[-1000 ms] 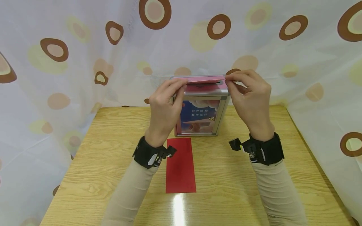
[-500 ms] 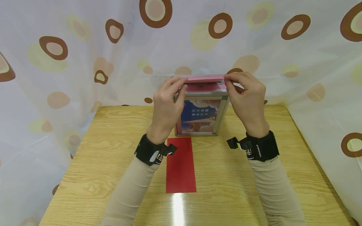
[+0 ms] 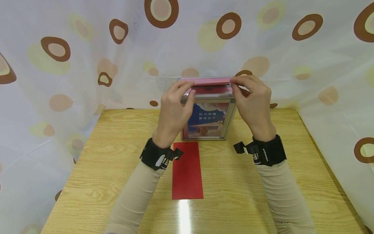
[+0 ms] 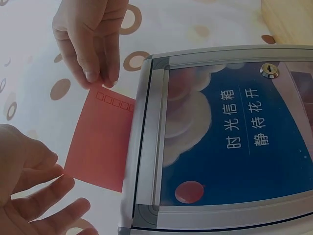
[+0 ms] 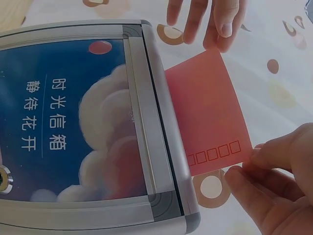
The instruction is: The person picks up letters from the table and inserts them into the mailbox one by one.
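Observation:
A red envelope (image 4: 103, 137) with a row of small printed squares stands partly inside the slot on top of a silver-framed mailbox (image 3: 210, 120). The mailbox hides its lower part. My right hand (image 3: 252, 104) pinches the right upper corner between thumb and fingers. At the left upper corner, my left hand (image 3: 175, 109) holds the envelope at its fingertips; the head view shows the thumb lower, apart from the index finger. Its other fingers (image 5: 193, 24) are spread. A second red envelope (image 3: 187, 172) lies flat on the table in front of the mailbox.
The mailbox stands near the back edge of a wooden table (image 3: 230, 185), close to a white curtain (image 3: 175, 52) with brown ring patterns. A small metal lock (image 4: 269, 70) sits on its front panel. Both wrists carry black camera straps.
The right hand has shifted a little left and down, and the left hand slightly right. The left thumb has dropped away from the index finger. The flat envelope stays put.

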A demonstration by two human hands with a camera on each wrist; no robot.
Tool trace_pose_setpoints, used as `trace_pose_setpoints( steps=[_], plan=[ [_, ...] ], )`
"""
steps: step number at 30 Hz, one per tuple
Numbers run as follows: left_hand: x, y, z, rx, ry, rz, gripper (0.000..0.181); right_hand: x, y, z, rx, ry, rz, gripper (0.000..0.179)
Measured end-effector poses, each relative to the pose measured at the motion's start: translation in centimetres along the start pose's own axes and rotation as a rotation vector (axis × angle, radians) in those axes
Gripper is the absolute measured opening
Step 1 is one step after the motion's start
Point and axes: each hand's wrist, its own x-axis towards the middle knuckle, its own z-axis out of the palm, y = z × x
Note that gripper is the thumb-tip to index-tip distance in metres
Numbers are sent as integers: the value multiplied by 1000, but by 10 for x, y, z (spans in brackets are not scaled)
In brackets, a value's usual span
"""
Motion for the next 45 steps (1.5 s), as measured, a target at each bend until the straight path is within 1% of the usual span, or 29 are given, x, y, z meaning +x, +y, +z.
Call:
trace_pose_setpoints(
  steps=[8, 11, 16, 19, 25, 29, 33, 38, 41, 45],
  plan=[
    [0, -1, 2, 4, 6, -20, 28, -1, 17, 4, -15, -20, 8, 15],
    [0, -1, 2, 14, -10, -31, 30, -2, 18, 5, -17, -32, -2, 15],
    [0, -2, 3, 31, -51, -64, 32, -2, 20, 5, -65, -45, -41, 16],
    [0, -2, 4, 28, -62, -73, 33, -3, 22, 6, -87, -46, -51, 16],
    [-1, -3, 4, 24, -73, -71, 34, -5, 24, 8, -71, -61, -57, 15],
    [-5, -2, 4, 30, -84, -46, 32, -12, 23, 10, -61, -73, -56, 14],
    [-15, 2, 1, 47, -98, -12, 33, -21, 20, 11, -61, -78, -79, 15],
    [-34, 9, -2, 94, -137, 26, 38, -40, 15, 7, -82, -96, -100, 22],
    [-50, 11, -3, 126, -177, 21, 43, -53, 13, 4, -105, -120, -103, 27],
    [-73, 10, 0, 154, -248, -2, 51, -74, 11, 4, -126, -167, -97, 33]
  ],
)
